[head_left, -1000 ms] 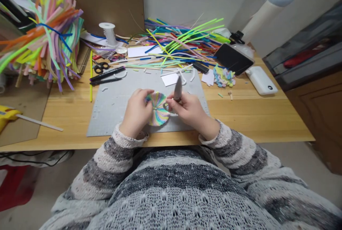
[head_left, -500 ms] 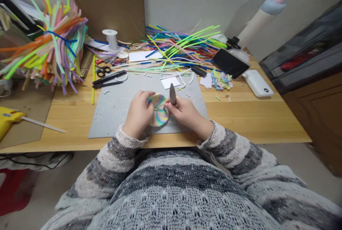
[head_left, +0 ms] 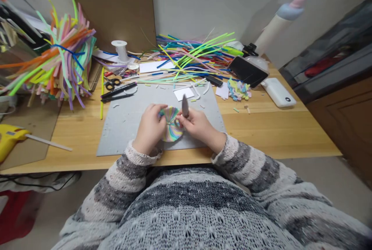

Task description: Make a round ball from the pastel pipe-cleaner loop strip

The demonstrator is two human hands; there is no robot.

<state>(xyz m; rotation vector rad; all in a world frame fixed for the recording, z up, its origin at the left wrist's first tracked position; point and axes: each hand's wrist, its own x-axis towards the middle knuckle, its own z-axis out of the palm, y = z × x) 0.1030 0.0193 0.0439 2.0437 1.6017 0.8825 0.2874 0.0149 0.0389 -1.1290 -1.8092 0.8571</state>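
A pleated disc (head_left: 173, 134) in pastel stripes is held over the near middle of a grey mat (head_left: 123, 133); whether its underside is touching the mat cannot be told. Its left edge is pinched between the thumb and curled fingers of the left hand (head_left: 151, 126). A pointed metal blade (head_left: 185, 106) is gripped in the right hand (head_left: 200, 124), and the fingertips of that hand are laid over the disc's right edge.

Compared with one second ago, the right hand has been brought closer to the left, and the blade, which was leaned a little to the right, is now nearly upright in the view. The left hand's hold on the disc has been kept.

The disc's striped face is turned up toward the camera, with its folds spread from a gathered centre. Its outline is nearly round, so a long axis cannot be told. The blade's tip is pointed away from the person.

Scraps and a white card (head_left: 183, 94) are scattered on the mat's far part. The mat is laid on a wooden table (head_left: 267, 130), where loose fuzzy sticks (head_left: 200, 58) are heaped at the back. At the left, a tied bundle (head_left: 68, 56) is seen beyond a yellow glue gun (head_left: 10, 139); at the right, a phone (head_left: 250, 72) is propped at a slant. The table is backed by a grey wall (head_left: 203, 2) and a brown board (head_left: 124, 6).
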